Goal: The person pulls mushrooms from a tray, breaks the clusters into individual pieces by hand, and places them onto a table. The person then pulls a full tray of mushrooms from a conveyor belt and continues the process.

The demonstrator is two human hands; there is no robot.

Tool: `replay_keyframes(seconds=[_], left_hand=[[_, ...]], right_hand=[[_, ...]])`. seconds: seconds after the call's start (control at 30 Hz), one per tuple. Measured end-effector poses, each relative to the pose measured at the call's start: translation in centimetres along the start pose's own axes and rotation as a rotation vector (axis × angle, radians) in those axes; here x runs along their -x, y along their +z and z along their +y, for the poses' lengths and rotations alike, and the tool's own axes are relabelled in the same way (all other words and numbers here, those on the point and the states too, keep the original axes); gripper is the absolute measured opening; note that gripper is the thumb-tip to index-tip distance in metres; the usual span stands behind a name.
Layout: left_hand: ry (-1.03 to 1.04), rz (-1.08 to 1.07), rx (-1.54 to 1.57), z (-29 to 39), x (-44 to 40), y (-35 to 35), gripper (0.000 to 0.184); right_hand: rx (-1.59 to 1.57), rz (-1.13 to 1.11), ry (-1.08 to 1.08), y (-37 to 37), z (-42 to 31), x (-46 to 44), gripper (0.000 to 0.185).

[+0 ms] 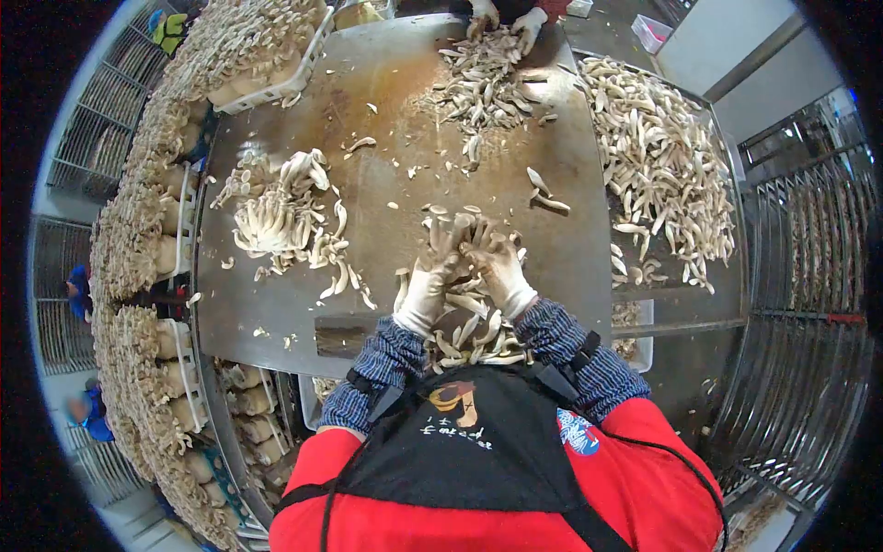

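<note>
My left hand (432, 281), in a white glove with soiled fingers, is closed around a bunch of mushrooms (443, 224) over the metal table (386, 313). Close against it, my right hand (499, 270), gloved alike, has its fingers curled on the same bunch. Pale caps stick out beyond the fingertips; the stems are partly hidden by the gloves. Loose mushrooms (469, 336) lie between my wrists and up against my apron (478, 451). To the left sits a larger mushroom clump (276, 221) with separate pieces around it.
Across the table, a co-worker's gloved hands (529, 28) are at a mushroom pile (487, 78). A tray heaped with mushrooms (658, 156) stands on the right. Crates (189, 377) of bottled mushroom clusters (138, 221) line the left edge. Metal racks (809, 239) stand far right.
</note>
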State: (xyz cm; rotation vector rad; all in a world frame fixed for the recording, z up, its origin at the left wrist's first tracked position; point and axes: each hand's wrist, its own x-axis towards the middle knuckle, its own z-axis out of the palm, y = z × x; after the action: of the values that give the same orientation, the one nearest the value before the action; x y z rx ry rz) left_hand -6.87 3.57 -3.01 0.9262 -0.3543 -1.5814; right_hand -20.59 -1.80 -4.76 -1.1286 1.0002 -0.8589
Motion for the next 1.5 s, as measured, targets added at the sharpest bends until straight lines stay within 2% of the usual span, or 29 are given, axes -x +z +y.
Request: replay_keyframes(seconds=[0.13, 0.2, 0.23, 0.27, 0.33, 0.37, 0.4, 0.47, 0.53, 0.6, 0.67, 0.7, 0.8, 0.87, 0.93, 0.97, 1.0, 1.07, 1.13, 1.2, 1.23, 1.27, 1.3, 1.33, 1.4, 1.43, 1.47, 1.5], left_hand=[[-0.123, -0.074, 0.215, 0.5, 0.3, -0.2, 0.042], [0.038, -0.097, -0.048, -0.2, -0.5, -1.1, 0.041], [0.039, -0.06, 0.004, 0.7, 0.3, 0.1, 0.036], [0.041, -0.059, 0.003, 0.5, 0.2, -0.7, 0.036], [-0.144, 0.019, 0.307, -0.5, -1.1, -3.6, 0.037], [-0.059, 0.111, 0.33, -1.1, -1.8, -4.7, 0.03], [-0.005, 0.007, 0.38, -3.0, -3.2, -7.9, 0.028], [-0.073, 0.066, 0.157, 0.7, -0.5, -1.9, 0.027], [-0.011, -0.048, 0.01, -0.9, -0.6, -2.5, 0.03], [0.006, -0.028, -0.027, -1.1, -0.5, -2.9, 0.032], [-0.082, 0.068, 0.197, -0.3, -0.2, -2.7, 0.036], [-0.032, 0.061, 0.185, -1.6, -1.2, -4.9, 0.029], [-0.09, 0.156, 0.347, -1.9, -0.5, -4.4, 0.026], [-0.106, 0.183, 0.343, -2.3, -0.2, -3.9, 0.025], [-0.001, 0.175, 0.397, -2.4, -0.6, -3.8, 0.028], [-0.015, 0.108, 0.455, -2.8, -1.3, -5.1, 0.031], [-0.001, 0.156, 0.48, -3.4, -2.0, -6.3, 0.032], [0.151, 0.277, 0.644, -2.1, -2.4, -4.6, 0.028], [0.044, 0.272, 0.626, -1.5, -2.7, -6.7, 0.033], [0.003, 0.229, 0.625, -0.3, -1.6, -5.4, 0.032], [0.001, 0.231, 0.625, -0.1, -1.1, -5.0, 0.032], [-0.038, 0.188, 0.624, 0.0, -0.7, -4.8, 0.032], [-0.076, 0.143, 0.622, 0.1, -0.6, -4.6, 0.032], [-0.077, 0.142, 0.621, 0.1, -0.6, -4.5, 0.032], [-0.095, 0.17, 0.706, -0.6, -0.3, -4.7, 0.037], [-0.115, 0.18, 0.707, -1.1, -0.6, -5.5, 0.038], [-0.113, 0.18, 0.707, -0.6, -0.4, -4.7, 0.038], [-0.117, 0.155, 0.745, -0.1, -0.2, -3.8, 0.038]], right_hand=[[-0.059, -0.036, 0.016, -0.3, -1.3, 0.6, 0.025], [-0.264, -0.117, 0.059, -0.1, -1.5, 0.6, 0.023], [-0.348, -0.108, 0.114, 0.3, -1.8, 0.3, 0.022], [-0.349, -0.11, 0.114, 0.2, -1.7, 0.4, 0.022], [0.081, -0.114, -0.085, -0.3, -1.0, 0.3, 0.019], [-0.147, 0.007, 0.066, 0.4, -0.1, 0.4, 0.018], [-0.147, 0.005, 0.064, 0.4, -0.4, 0.3, 0.018], [-0.019, 0.05, 0.032, 0.4, -1.3, 0.2, 0.025], [0.28, -0.216, -0.142, 1.0, 0.6, -0.5, 0.039], [1.052, -0.379, -0.41, 0.3, -0.7, -0.6, 0.039], [0.185, -0.307, -0.156, 0.9, -1.1, -0.7, 0.036], [-0.315, -0.199, 0.02, 1.5, -1.0, 0.0, 0.016], [-0.184, -0.117, 0.038, 1.1, 0.0, 0.5, 0.016], [-0.191, -0.06, 0.05, 1.2, 0.1, 0.9, 0.017], [0.954, -0.081, -0.68, 0.4, 1.1, 0.8, 0.016], [0.263, 0.036, -0.369, 1.4, 1.1, 1.2, 0.011], [0.263, 0.033, -0.367, 1.4, 0.9, 1.4, 0.011], [-0.151, -0.004, 0.044, 1.0, 0.6, 1.6, 0.014], [-0.171, 0.031, -0.122, 0.3, 0.1, 0.9, 0.014], [0.645, 0.104, -0.571, -1.9, 4.0, -1.5, 0.016], [0.645, 0.104, -0.568, -1.9, 3.5, -1.8, 0.016], [0.24, 0.113, -0.202, -1.7, 2.7, -2.0, 0.014], [-0.166, 0.116, 0.16, -1.6, 1.9, -2.7, 0.022], [-0.168, 0.118, 0.159, -2.2, 2.1, -4.6, 0.022], [1.346, -0.093, -0.939, -3.7, 3.4, -7.6, 0.029], [0.998, -0.105, -0.392, -2.2, -1.1, -5.9, 0.038], [0.998, -0.105, -0.394, -1.5, -0.4, -6.1, 0.038], [0.585, -0.217, -0.241, -1.1, 0.8, -6.5, 0.04]])
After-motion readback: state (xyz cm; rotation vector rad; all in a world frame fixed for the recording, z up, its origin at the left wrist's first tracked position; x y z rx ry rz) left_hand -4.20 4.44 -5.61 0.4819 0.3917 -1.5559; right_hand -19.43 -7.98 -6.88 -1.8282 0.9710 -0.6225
